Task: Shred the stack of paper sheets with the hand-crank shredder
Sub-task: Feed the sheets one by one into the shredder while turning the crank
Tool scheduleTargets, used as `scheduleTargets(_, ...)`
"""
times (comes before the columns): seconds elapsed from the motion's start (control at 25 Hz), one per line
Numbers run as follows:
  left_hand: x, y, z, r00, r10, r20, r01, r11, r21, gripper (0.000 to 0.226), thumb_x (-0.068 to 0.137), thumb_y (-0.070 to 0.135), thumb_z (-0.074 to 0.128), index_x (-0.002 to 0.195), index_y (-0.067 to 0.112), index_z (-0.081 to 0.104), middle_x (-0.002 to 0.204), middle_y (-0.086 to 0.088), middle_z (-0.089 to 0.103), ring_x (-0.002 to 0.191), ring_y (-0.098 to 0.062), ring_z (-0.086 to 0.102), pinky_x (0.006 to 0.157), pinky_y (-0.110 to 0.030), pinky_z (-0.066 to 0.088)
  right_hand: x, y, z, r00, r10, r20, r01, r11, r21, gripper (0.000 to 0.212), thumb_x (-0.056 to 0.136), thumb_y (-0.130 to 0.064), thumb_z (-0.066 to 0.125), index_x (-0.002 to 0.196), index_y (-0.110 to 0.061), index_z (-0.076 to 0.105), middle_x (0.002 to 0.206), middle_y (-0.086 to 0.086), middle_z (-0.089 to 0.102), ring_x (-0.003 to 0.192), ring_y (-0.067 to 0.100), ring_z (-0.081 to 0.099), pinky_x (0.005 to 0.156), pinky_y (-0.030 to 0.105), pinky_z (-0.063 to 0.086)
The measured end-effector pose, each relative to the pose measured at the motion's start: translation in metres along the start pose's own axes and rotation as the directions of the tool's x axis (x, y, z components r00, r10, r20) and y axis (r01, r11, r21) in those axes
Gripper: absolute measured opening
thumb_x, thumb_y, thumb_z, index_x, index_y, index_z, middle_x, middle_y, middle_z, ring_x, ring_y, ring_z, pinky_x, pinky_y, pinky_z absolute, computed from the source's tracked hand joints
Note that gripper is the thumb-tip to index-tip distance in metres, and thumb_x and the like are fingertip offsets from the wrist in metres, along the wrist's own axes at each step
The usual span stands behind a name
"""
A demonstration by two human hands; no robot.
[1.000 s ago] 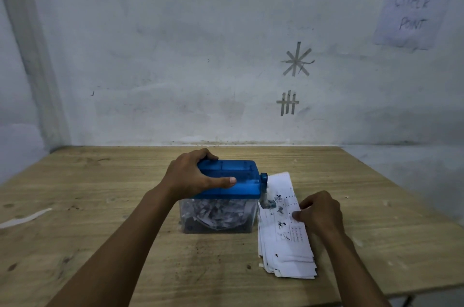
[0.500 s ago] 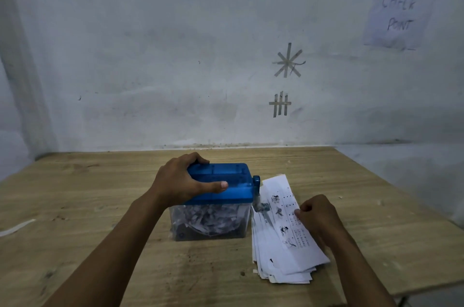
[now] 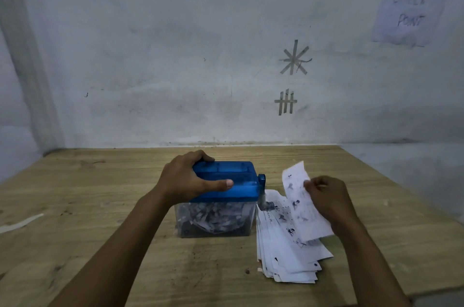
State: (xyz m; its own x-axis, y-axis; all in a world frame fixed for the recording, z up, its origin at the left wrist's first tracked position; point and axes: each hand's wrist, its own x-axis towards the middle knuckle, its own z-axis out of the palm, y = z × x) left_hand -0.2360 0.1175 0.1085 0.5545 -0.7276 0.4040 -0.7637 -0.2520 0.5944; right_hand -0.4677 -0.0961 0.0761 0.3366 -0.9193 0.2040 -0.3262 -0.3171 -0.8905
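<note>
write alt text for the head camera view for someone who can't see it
A person's right hand pinches one printed paper sheet above the stack of sheets on a wooden table, while the left hand grips the blue top of a hand-crank shredder beside the stack. The shredder's clear bin holds paper shreds.

I read "CHECK POINT", handwritten on the pale paper note (image 3: 411, 9) stuck to the grey plastered wall (image 3: 175, 43). Lower down on that wall I see a grey tape asterisk (image 3: 295, 58) and a grey tape tally sign (image 3: 285, 103). The print on the white paper sheets (image 3: 283, 251) is too blurred for me to read.
</note>
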Motion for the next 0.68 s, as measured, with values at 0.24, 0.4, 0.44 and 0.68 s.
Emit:
scheduleTargets(0.24, -0.001, 0.003, -0.001, 1.0, 0.008, 0.018, -0.008, 1.0, 0.001, 0.087, 0.045, 0.093, 0.064, 0.111, 0.037, 0.063, 0.105, 0.022, 0.063, 0.093, 0.002, 0.06, 0.079, -0.024, 0.052, -0.001, -0.049, 0.006, 0.972, -0.217, -0.087, 0.232, 0.938, 0.256, 0.012, 0.103, -0.015, 0.052, 0.105, -0.027, 0.053, 0.075, 0.001, 0.063, 0.061, 0.018, 0.053, 0.057, 0.03, 0.038)
scheduleTargets(0.4, -0.001, 0.003, -0.001, 1.0, -0.008, 0.028, 0.008, 1.0, -0.005, 0.085, 0.047, 0.093, 0.066, 0.113, 0.039, 0.062, 0.105, 0.024, 0.063, 0.094, 0.002, 0.061, 0.079, -0.023, 0.052, 0.005, -0.085, 0.032, 0.964, -0.238, 0.115, 0.141, 0.832, 0.537, 0.027, 0.094, 0.005, 0.061, 0.101, -0.019, 0.072, 0.118, 0.003, 0.067, 0.098, 0.018, 0.067, 0.073, 0.033, 0.056)
scheduleTargets(0.44, -0.001, 0.002, -0.001, 1.0, -0.002, 0.025, 0.002, 1.0, -0.004, 0.086, 0.049, 0.092, 0.067, 0.115, 0.039, 0.062, 0.107, 0.024, 0.062, 0.096, 0.001, 0.061, 0.078, -0.02, 0.05, 0.004, -0.093, 0.04, 0.945, -0.268, 0.19, 0.106, 0.797, 0.595, 0.029, 0.09, 0.009, 0.063, 0.103, -0.016, 0.072, 0.119, 0.004, 0.068, 0.099, 0.018, 0.069, 0.076, 0.034, 0.059)
scheduleTargets(0.68, -0.001, -0.002, 0.002, 0.995, -0.101, -0.011, 0.096, 0.97, -0.222, 0.1, 0.061, 0.074, 0.08, 0.143, 0.03, 0.043, 0.132, 0.015, 0.057, 0.118, -0.009, 0.055, 0.095, -0.027, 0.051, -0.004, -0.118, 0.083, 0.879, -0.415, 0.236, 0.216, 0.786, 0.58, 0.023, 0.086, 0.008, 0.071, 0.091, -0.014, 0.072, 0.103, 0.005, 0.077, 0.099, 0.017, 0.073, 0.076, 0.035, 0.062)
